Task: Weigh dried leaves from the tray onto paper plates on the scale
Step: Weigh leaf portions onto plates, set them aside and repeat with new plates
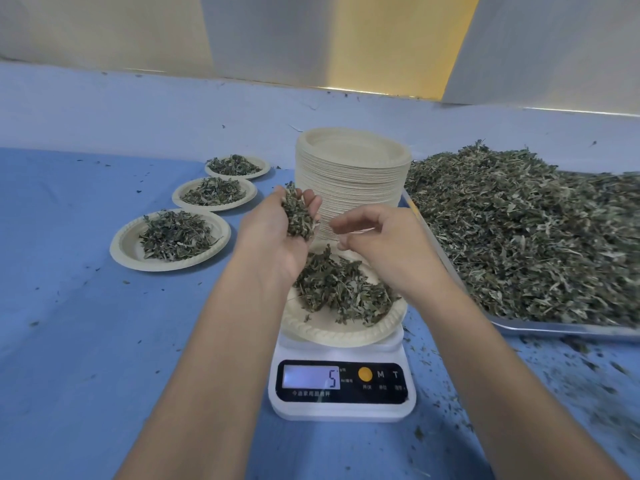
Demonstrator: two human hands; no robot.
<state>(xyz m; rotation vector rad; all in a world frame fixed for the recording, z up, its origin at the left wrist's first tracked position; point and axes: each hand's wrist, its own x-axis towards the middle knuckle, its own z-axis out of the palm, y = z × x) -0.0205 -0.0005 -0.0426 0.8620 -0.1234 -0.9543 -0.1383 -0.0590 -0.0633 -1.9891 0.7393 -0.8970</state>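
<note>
Left hand (273,237): centre frame, cupped round a clump of leaves (298,216).
Right hand (388,247): fingers curled; pinching anything? Can't tell.
Plate (332,332): on scale (343,410), far rim hidden behind my hands.
Tray (554,330): right, cut off at frame edge.

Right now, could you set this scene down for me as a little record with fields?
left hand: cupped, holds a handful of leaves above the scale plate
right hand: fingers curled beside it; pinch unclear
scale: display shows 5
scale plate: partly heaped with leaves
filled plates: three, at left
plate stack: behind the scale
tray: at right, heaped with leaves
</note>
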